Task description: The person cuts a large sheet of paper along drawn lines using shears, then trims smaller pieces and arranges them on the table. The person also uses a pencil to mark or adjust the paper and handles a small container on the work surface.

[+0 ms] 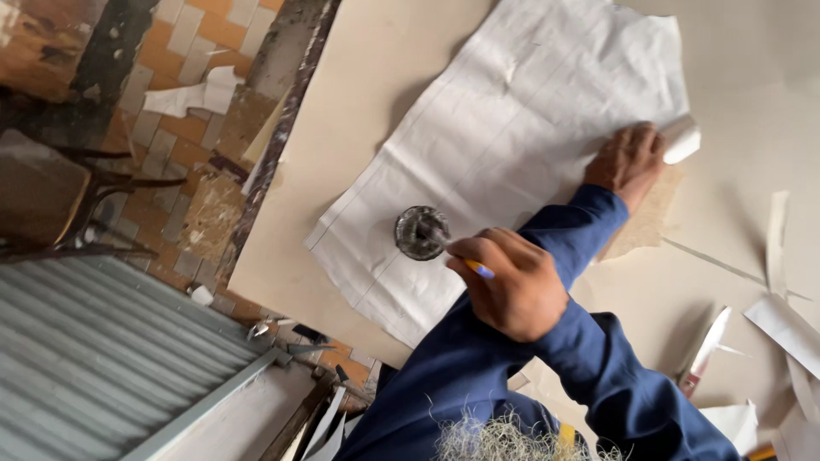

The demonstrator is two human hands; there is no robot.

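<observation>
Head view, looking down on a cream tabletop.

Sheet: a large white paper sheet, creased, with faint ruled pencil lines, lies flat across the tabletop, one corner pointing toward the table edge. No printing visible on it.

Container: a small round metal tin, dark and grimy inside, stands on the lower part of the sheet. Contents cannot be made out.

Hands: one hand, at picture centre, is closed around a pencil with a blue and yellow shaft; it sits just beside the tin, over the sheet's edge. The other hand lies fingers-down near the sheet's far corner, pressing it flat, touching a small white roll. Which is left and which right cannot be told from this angle. Both sleeves are blue.

Surroundings: white paper strips lie scattered at the right of the tabletop; a brown torn scrap lies under the sheet's corner. Tiled floor with a crumpled white paper at left.
</observation>
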